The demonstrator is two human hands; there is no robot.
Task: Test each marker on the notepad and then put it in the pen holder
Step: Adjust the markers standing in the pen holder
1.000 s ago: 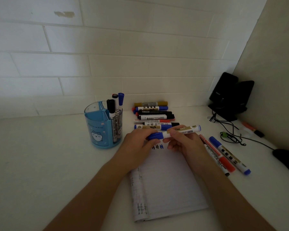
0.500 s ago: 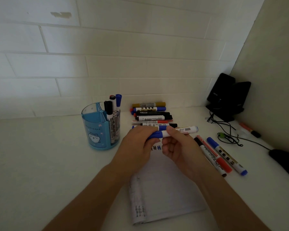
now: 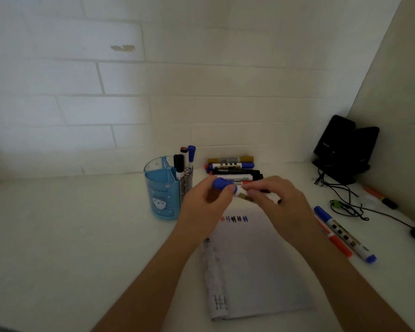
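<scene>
Head view, centre of the frame: the left hand [image 3: 209,202] pinches the blue cap end of a marker [image 3: 219,183], and the right hand [image 3: 280,204] grips its white barrel. Blur hides whether the cap is seated. The marker is held above the notepad [image 3: 256,259], right of the pen holder [image 3: 158,188].

Translucent glossy plastic pen holder [image 3: 158,188] (blue), lined paper notepad [image 3: 256,267].
</scene>
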